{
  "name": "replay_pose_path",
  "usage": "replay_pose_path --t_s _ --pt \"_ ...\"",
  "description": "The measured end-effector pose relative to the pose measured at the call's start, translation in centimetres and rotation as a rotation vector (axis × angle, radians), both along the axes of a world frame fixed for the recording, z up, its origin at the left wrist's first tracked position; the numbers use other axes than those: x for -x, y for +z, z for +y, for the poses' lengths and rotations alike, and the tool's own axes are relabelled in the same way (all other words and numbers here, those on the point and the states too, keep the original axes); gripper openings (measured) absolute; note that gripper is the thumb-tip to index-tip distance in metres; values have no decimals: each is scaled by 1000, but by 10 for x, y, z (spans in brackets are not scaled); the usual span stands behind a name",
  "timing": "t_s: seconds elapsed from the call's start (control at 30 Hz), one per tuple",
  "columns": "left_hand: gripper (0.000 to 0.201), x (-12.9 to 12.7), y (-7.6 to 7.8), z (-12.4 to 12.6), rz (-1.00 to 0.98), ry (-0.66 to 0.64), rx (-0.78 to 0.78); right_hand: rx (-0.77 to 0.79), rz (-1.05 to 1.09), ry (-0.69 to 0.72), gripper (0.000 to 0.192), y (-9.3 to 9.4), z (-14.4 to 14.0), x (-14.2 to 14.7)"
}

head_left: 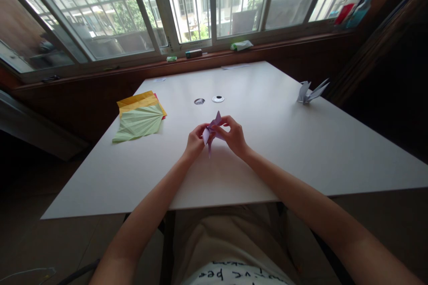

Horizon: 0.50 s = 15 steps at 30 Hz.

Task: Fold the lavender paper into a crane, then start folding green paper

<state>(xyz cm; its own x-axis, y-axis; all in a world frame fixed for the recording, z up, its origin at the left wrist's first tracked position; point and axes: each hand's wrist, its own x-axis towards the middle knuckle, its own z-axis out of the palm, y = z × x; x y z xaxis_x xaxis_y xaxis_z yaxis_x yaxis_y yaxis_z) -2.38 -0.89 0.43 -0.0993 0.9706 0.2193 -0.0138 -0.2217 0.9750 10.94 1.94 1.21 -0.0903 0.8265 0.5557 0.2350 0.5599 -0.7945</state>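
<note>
Between my two hands, just above the white table (267, 160), is a folded piece of purple origami paper (206, 136) with several pointed flaps sticking out. My left hand (195, 140) pinches it from the left side, its fingertips partly hidden behind the paper. From the right, my right hand (235, 135) grips a flap between thumb and fingers. One narrow point of the paper hangs down toward me and another rises away from me.
Left on the table lie creased green paper (140, 122) and yellow paper (137, 101), with some red beneath. Two small round pieces, a greyish disc (199, 101) and a white disc with a dark centre (218, 99), lie beyond my hands. A grey folded paper crane (309, 93) stands at the right edge.
</note>
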Motion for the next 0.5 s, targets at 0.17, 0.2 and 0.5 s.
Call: replay_pose_path --t_s 0.17,0.2,0.5 --pt "39 0 7 -5 -3 -10 32 66 22 19 24 3 -1 -1" --pt "39 1 7 -5 -9 -12 40 63 22 31 23 3 0 -1" --pt "43 6 -6 5 -173 72 130 -108 -29 21 19 1 -1 -1"
